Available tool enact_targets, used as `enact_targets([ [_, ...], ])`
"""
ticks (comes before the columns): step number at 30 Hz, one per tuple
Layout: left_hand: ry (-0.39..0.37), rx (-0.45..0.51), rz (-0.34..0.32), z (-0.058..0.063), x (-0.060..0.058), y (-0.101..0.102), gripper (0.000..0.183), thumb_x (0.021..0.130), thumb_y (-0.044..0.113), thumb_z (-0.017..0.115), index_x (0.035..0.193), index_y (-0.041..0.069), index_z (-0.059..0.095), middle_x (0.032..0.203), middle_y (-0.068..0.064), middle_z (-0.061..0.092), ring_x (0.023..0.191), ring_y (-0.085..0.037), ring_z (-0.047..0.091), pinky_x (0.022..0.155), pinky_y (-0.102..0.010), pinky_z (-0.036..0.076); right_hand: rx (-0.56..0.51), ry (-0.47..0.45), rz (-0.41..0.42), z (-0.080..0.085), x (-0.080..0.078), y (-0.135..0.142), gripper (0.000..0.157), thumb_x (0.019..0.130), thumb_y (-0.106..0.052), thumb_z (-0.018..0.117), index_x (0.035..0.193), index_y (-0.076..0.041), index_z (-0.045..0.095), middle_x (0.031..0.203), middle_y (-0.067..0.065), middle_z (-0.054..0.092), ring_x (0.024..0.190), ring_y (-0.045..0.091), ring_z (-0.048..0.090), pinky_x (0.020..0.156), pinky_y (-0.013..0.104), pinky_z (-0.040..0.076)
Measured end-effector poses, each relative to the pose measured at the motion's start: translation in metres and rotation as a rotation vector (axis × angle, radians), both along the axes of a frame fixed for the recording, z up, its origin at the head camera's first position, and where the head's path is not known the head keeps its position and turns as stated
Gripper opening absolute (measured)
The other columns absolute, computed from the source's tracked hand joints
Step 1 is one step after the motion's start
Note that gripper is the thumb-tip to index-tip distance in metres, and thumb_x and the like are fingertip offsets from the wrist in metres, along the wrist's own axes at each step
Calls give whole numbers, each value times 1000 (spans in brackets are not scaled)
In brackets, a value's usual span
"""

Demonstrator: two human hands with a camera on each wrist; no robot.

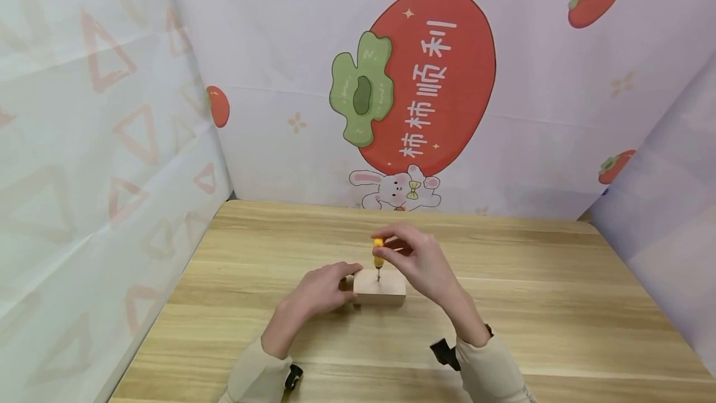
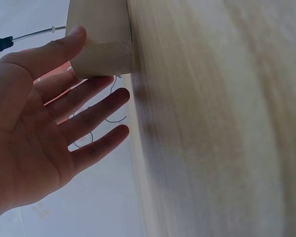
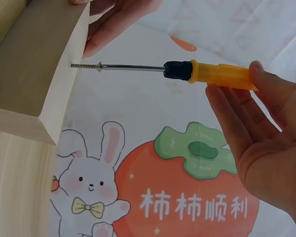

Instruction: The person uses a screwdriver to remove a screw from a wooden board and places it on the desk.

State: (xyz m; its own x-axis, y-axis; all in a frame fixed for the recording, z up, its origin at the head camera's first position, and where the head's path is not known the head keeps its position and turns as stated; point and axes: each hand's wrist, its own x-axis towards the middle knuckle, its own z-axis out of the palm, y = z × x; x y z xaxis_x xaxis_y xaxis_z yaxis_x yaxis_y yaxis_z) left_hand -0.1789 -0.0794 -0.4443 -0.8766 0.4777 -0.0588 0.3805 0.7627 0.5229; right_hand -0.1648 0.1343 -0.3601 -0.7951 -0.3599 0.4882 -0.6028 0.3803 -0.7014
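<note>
A pale wooden block (image 1: 379, 298) lies on the table, and my left hand (image 1: 321, 290) holds its left end. In the left wrist view the thumb (image 2: 63, 48) lies along one face of the block, with the index finger on the other side and the remaining fingers spread. My right hand (image 1: 422, 263) pinches the yellow handle of a screwdriver (image 3: 222, 75) between thumb and fingers. The screwdriver stands upright over the block, its tip at the head of a screw (image 3: 86, 66). The screw's point is in the block's top face, with much of the thread showing.
The wood-grain table (image 1: 531, 303) runs beneath both hands. A printed cloth (image 1: 268, 160) with persimmons and a rabbit hangs behind it, and another cloth (image 1: 112, 160) with triangles hangs at the left. Black straps (image 1: 445, 354) sit at the wrists.
</note>
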Motion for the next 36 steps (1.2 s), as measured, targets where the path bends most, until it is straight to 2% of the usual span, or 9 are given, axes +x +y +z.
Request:
enact_targets([
  [5, -1, -1, -1, 0, 0, 0, 55, 89, 31, 74, 139, 17, 58, 127, -3, 67, 104, -20, 65, 86, -42, 53, -23, -4, -42, -4, -2, -1, 25, 87, -11, 77, 111, -14, 72, 102, 3, 72, 89, 17, 72, 72, 26, 59],
  [7, 0, 1, -2, -1, 0, -1, 55, 89, 31, 74, 139, 17, 58, 127, -3, 67, 104, -20, 65, 86, -43, 53, -17, 39, -79, -7, -1, -4, 24, 86, -12, 78, 110, -13, 72, 101, 2, 70, 87, 16, 72, 71, 27, 59],
  [10, 4, -1, -3, -2, 0, -2, 54, 88, 33, 74, 139, 18, 59, 125, -2, 68, 104, -20, 65, 85, -43, 54, 32, 150, -142, -11, 1, -8, 25, 84, -15, 80, 108, -14, 72, 98, -1, 67, 82, 14, 73, 68, 28, 59],
  [14, 12, -1, -3, -3, 0, -3, 55, 88, 34, 74, 139, 18, 59, 122, -1, 68, 103, -19, 66, 83, -44, 54, 63, 244, -175, -13, 3, -13, 28, 79, -17, 84, 105, -15, 73, 92, -3, 64, 76, 9, 71, 67, 28, 59],
  [20, 16, 6, -5, -3, -1, -2, 55, 88, 34, 74, 138, 18, 59, 123, -1, 68, 102, -19, 65, 83, -43, 54, 25, 211, -175, -12, 3, -14, 26, 79, -12, 84, 103, -9, 72, 90, -1, 67, 76, 9, 67, 68, 25, 59],
  [24, 10, 6, -6, -3, -1, -1, 55, 88, 33, 74, 138, 17, 59, 124, -2, 68, 103, -20, 65, 83, -44, 53, 22, 239, -193, -13, 1, -10, 26, 81, -7, 81, 104, -5, 70, 90, 2, 69, 74, 11, 67, 66, 27, 59],
  [28, 13, 2, -7, -3, -1, 0, 55, 88, 31, 73, 139, 16, 58, 123, -4, 68, 102, -20, 65, 83, -44, 53, 9, 255, -163, -14, -2, -4, 24, 82, -4, 79, 103, -5, 69, 90, 3, 68, 73, 12, 68, 65, 29, 60],
  [36, 2, 6, -5, -2, -1, 0, 55, 88, 33, 73, 138, 15, 58, 123, -4, 67, 102, -19, 64, 84, -44, 53, 70, 285, -25, -11, -4, 5, 26, 84, -2, 76, 109, -7, 72, 90, 0, 66, 77, 8, 66, 71, 26, 59],
])
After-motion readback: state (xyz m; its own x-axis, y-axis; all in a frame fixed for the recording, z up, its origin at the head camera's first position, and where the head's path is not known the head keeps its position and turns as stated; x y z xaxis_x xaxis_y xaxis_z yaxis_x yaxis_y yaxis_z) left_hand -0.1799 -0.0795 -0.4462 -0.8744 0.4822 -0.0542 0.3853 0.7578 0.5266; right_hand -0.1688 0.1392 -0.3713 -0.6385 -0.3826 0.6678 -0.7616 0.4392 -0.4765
